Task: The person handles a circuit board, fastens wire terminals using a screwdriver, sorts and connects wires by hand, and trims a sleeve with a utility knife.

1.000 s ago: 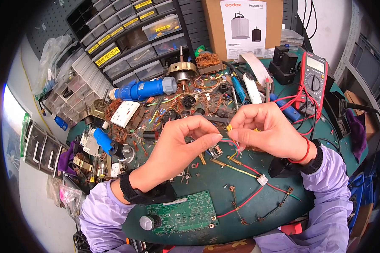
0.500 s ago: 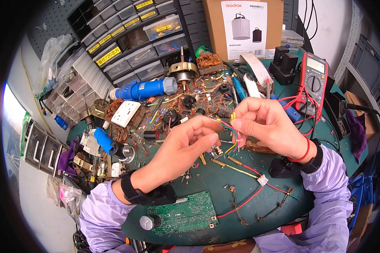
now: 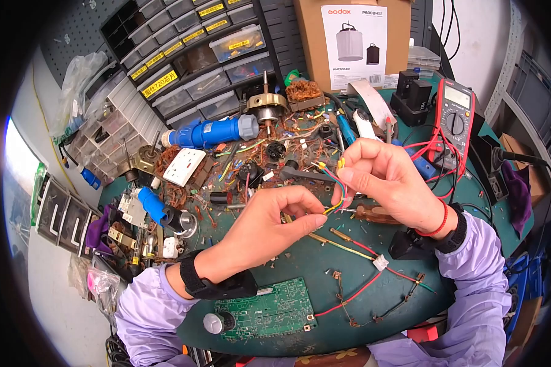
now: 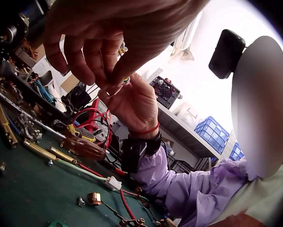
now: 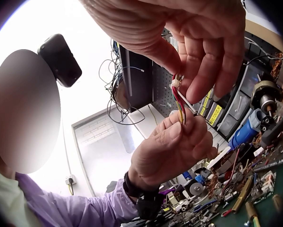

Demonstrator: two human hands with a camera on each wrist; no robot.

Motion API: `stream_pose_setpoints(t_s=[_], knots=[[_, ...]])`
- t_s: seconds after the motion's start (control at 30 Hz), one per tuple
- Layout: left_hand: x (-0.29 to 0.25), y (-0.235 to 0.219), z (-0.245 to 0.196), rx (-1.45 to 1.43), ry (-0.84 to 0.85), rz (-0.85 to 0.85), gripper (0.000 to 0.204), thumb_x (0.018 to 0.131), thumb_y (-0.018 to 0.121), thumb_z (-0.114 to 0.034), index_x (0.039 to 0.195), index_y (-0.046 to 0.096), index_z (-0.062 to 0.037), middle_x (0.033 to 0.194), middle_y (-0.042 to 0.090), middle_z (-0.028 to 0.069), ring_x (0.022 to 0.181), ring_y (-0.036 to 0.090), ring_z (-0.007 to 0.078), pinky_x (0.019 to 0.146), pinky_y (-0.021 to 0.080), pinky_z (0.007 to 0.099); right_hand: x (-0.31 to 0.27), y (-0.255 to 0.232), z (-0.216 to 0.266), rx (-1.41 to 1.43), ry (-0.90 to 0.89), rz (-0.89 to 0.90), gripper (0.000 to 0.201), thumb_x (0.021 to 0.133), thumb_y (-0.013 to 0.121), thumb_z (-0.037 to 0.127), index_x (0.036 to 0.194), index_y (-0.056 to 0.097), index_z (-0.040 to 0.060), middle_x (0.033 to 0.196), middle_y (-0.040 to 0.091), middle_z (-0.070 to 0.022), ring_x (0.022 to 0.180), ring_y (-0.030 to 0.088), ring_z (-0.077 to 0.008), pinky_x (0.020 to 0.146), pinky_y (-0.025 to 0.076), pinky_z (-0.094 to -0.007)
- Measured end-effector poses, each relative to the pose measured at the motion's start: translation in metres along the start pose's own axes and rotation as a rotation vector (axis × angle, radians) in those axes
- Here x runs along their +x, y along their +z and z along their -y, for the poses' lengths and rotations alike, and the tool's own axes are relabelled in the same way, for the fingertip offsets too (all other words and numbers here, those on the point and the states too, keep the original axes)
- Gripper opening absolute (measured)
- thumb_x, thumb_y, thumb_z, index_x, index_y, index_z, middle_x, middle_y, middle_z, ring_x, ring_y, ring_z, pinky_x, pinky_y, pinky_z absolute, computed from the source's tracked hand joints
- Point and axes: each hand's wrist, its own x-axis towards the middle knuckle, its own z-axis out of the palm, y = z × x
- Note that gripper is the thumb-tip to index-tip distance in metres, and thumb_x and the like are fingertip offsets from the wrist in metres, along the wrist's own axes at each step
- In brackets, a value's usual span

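A small bundle of coloured wires (image 3: 338,183), red, green and yellow among them, is stretched between the two hands above the bench. My right hand (image 3: 382,171) pinches the bundle near its upper end, where yellow tips stick out by the thumb. Lower down, my left hand (image 3: 281,214) pinches the same wires between thumb and fingertips. In the right wrist view, a small white piece (image 5: 175,84) shows on the bundle at the right fingertips, and the wires run down into the left hand (image 5: 167,144). The left wrist view mostly hides the wires behind fingers.
Nearer on the bench lie a green circuit board (image 3: 269,309) and wires joined by a white connector (image 3: 381,262). A brown-handled screwdriver (image 4: 84,145) lies beneath the hands. Scraps, a blue plug (image 3: 211,129) and a multimeter (image 3: 454,122) surround the work, with drawers (image 3: 196,61) behind.
The left hand has moved from near the upper wire ends down toward the body and now pinches the bundle lower. The right hand has kept its pinch, shifting slightly left.
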Motion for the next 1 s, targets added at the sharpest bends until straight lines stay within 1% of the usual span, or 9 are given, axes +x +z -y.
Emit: stream_pose_setpoints(t_s=[0.27,0.37,0.43,0.53,0.57,0.63,0.73,0.83,1.0], knots=[[-0.0019,0.0013,-0.0045,0.008,-0.053,-0.022,0.009,0.085,0.069,-0.007,0.089,0.064,-0.0012,0.079,0.063,-0.0014,0.074,0.055,0.0048,0.066,0.045,0.0228,-0.0001,0.0012,0.0017,0.028,0.034,-0.019,0.011,0.095,0.056,0.011,0.095,0.054,0.0007,0.078,0.066,-0.0061,0.070,0.062,-0.0094,0.065,0.050,-0.0228],[-0.0035,0.0025,-0.0037,0.149,0.127,-0.088,0.009,0.083,0.069,-0.006,0.089,0.064,-0.0018,0.080,0.064,0.0008,0.077,0.057,0.0081,0.071,0.045,0.0258,0.0002,0.0000,0.0022,0.036,0.060,-0.011,0.011,0.095,0.056,0.013,0.096,0.054,0.0017,0.080,0.066,-0.0078,0.072,0.062,-0.0110,0.066,0.050,-0.0242],[-0.0054,0.0011,-0.0062,0.477,0.311,-0.088,0.009,0.081,0.069,-0.005,0.088,0.064,-0.0024,0.080,0.063,0.0038,0.079,0.059,0.0116,0.074,0.044,0.0276,0.0001,-0.0005,0.0021,0.030,0.079,-0.010,0.011,0.096,0.056,0.013,0.096,0.054,0.0018,0.080,0.066,-0.0078,0.071,0.062,-0.0112,0.066,0.050,-0.0243],[-0.0049,0.0006,-0.0048,0.497,0.363,-0.093,0.009,0.081,0.069,-0.005,0.088,0.064,-0.0026,0.079,0.063,0.0056,0.077,0.060,0.0132,0.071,0.045,0.0275,0.0005,-0.0006,0.0027,0.030,0.099,-0.009,0.011,0.096,0.055,0.013,0.096,0.054,0.0017,0.080,0.066,-0.0078,0.071,0.063,-0.0116,0.066,0.050,-0.0244],[-0.0045,0.0010,-0.0035,0.497,0.363,-0.093,0.009,0.081,0.069,-0.005,0.088,0.064,-0.0026,0.079,0.063,0.0056,0.077,0.060,0.0132,0.071,0.045,0.0275,0.0006,-0.0005,0.0036,0.027,0.103,-0.006,0.011,0.096,0.055,0.013,0.096,0.054,0.0017,0.080,0.065,-0.0079,0.071,0.063,-0.0118,0.066,0.050,-0.0245],[-0.0037,0.0019,-0.0010,0.292,0.265,-0.095,0.008,0.083,0.066,-0.007,0.090,0.064,-0.0028,0.081,0.063,0.0066,0.067,0.061,0.0144,0.053,0.044,0.0283,0.0008,-0.0007,0.0040,0.023,0.106,-0.003,0.011,0.096,0.055,0.013,0.096,0.054,0.0017,0.080,0.065,-0.0081,0.071,0.063,-0.0120,0.066,0.050,-0.0246],[-0.0037,0.0009,-0.0006,0.210,0.160,-0.063,0.009,0.084,0.067,-0.008,0.090,0.064,-0.0021,0.078,0.062,0.0056,0.065,0.059,0.0118,0.051,0.042,0.0272,0.0011,-0.0015,0.0016,0.040,0.088,0.011,0.012,0.096,0.055,0.014,0.096,0.054,0.0018,0.081,0.065,-0.0083,0.071,0.063,-0.0122,0.066,0.051,-0.0248],[-0.0040,0.0008,-0.0062,0.194,0.100,-0.053,0.008,0.083,0.068,-0.006,0.087,0.063,-0.0001,0.075,0.060,0.0026,0.069,0.056,0.0082,0.063,0.045,0.0249,0.0015,-0.0017,0.0004,0.040,0.069,0.006,0.012,0.096,0.055,0.014,0.096,0.054,0.0017,0.081,0.066,-0.0085,0.072,0.064,-0.0124,0.065,0.052,-0.0250],[-0.0052,0.0014,-0.0072,0.214,0.135,-0.074,0.009,0.083,0.068,-0.005,0.087,0.063,0.0001,0.075,0.060,0.0026,0.069,0.055,0.0081,0.063,0.045,0.0248,0.0017,-0.0019,0.0018,0.036,0.091,-0.001,0.014,0.096,0.055,0.016,0.098,0.054,0.0016,0.081,0.066,-0.0086,0.070,0.063,-0.0121,0.066,0.052,-0.0245]])
